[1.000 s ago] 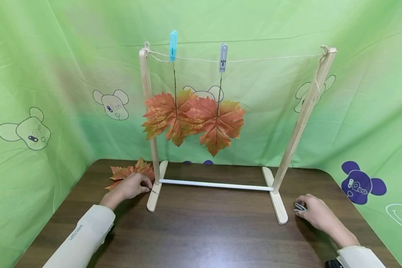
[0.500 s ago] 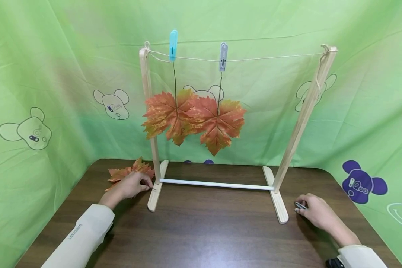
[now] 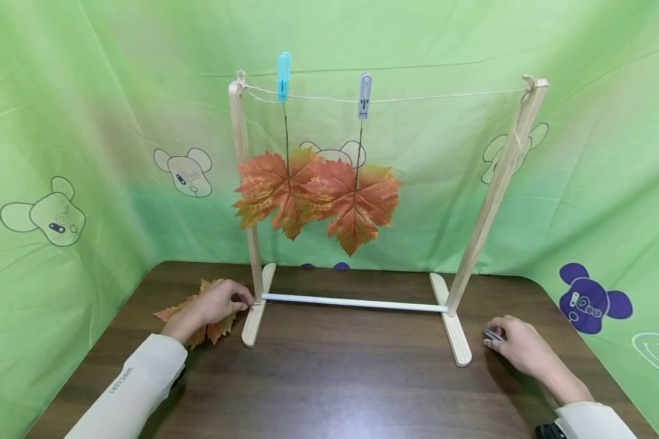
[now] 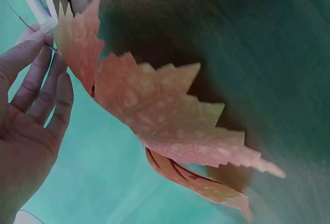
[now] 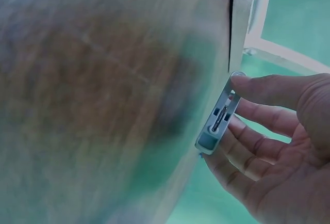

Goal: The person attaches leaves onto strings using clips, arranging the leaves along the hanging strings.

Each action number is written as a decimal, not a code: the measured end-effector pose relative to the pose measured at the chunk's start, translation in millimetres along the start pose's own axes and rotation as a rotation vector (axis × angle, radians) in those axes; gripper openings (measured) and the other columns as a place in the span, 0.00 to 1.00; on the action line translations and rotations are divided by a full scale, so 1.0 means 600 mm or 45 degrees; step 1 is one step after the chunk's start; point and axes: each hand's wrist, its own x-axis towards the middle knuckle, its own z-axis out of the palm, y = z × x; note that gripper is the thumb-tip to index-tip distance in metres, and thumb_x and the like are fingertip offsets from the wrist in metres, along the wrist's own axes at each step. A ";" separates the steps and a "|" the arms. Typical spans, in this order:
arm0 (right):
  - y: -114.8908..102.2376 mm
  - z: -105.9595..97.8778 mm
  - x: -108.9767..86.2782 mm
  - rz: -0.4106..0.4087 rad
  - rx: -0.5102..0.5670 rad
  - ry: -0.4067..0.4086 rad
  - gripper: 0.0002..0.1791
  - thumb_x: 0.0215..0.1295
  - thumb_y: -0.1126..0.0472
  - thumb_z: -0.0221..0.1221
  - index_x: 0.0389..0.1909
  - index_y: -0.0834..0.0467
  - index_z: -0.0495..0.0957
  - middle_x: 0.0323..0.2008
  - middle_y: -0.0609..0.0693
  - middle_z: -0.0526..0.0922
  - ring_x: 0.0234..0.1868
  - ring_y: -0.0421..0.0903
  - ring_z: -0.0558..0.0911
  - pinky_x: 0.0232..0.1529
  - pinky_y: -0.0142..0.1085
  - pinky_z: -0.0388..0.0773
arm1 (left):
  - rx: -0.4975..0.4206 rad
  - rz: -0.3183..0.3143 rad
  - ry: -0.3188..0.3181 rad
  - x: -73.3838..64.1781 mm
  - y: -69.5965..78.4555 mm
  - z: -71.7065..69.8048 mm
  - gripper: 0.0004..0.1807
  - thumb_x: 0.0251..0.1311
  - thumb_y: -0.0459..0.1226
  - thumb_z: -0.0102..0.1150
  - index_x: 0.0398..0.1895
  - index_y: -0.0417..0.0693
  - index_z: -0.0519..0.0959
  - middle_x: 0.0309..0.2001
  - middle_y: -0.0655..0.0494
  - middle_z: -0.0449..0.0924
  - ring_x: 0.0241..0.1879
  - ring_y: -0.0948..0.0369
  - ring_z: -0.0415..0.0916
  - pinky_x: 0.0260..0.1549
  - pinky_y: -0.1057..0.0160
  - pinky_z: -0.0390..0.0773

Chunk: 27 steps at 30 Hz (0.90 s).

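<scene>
My left hand (image 3: pixel 215 303) pinches the thin stem of an orange-red artificial maple leaf (image 4: pixel 154 100) between thumb and fingers. The leaf hangs under and beside the wrist, low over the table by the rack's left foot (image 3: pixel 252 329). In the head view the hand partly hides it. Over at the right, my right hand (image 3: pixel 522 347) holds a grey clothespin (image 5: pixel 219 118) between thumb and fingertips, just beyond the right foot (image 3: pixel 453 332). Two similar leaves hang by their stems from the string, one under a blue clothespin (image 3: pixel 284 77), the other under a grey-lilac clothespin (image 3: pixel 365 96).
A wooden rack has a left post (image 3: pixel 241 140), a leaning right post (image 3: pixel 494 195) and a white crossbar (image 3: pixel 357 302) low between them. String (image 3: pixel 445 97) runs between the post tops. Green patterned cloth (image 3: pixel 115 79) surrounds the brown table (image 3: pixel 329 378).
The held leaf has swung from behind my left hand to the near side, under the wrist, as its stem turned in my fingers. My right hand has stayed almost still with the clothespin.
</scene>
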 end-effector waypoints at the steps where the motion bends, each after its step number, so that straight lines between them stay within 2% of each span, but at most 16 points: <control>1: -0.001 -0.001 0.000 -0.003 0.001 0.007 0.11 0.56 0.70 0.70 0.40 0.68 0.84 0.30 0.50 0.79 0.32 0.47 0.77 0.34 0.44 0.76 | 0.000 0.006 0.000 0.000 0.001 -0.001 0.07 0.65 0.27 0.67 0.38 0.45 0.90 0.39 0.54 0.91 0.42 0.59 0.85 0.41 0.59 0.84; 9: -0.014 -0.009 0.004 -0.009 0.008 0.042 0.10 0.55 0.70 0.70 0.39 0.66 0.84 0.31 0.53 0.82 0.33 0.48 0.79 0.34 0.43 0.77 | -0.024 0.021 -0.033 -0.001 0.019 -0.008 0.07 0.66 0.28 0.67 0.42 0.46 0.91 0.40 0.54 0.91 0.41 0.61 0.86 0.40 0.62 0.85; 18: -0.032 -0.024 0.010 -0.014 0.049 0.051 0.09 0.58 0.69 0.69 0.39 0.66 0.83 0.30 0.52 0.85 0.32 0.47 0.81 0.34 0.43 0.79 | -0.008 0.131 -0.014 -0.004 0.047 -0.019 0.08 0.67 0.27 0.65 0.44 0.42 0.90 0.42 0.53 0.91 0.41 0.60 0.87 0.38 0.66 0.84; 27: -0.051 -0.035 0.015 -0.083 0.028 0.099 0.10 0.57 0.70 0.70 0.40 0.66 0.83 0.32 0.54 0.86 0.33 0.48 0.83 0.34 0.41 0.80 | -0.029 0.182 -0.029 -0.008 0.081 -0.029 0.08 0.68 0.28 0.65 0.45 0.43 0.90 0.44 0.51 0.91 0.41 0.63 0.85 0.36 0.69 0.82</control>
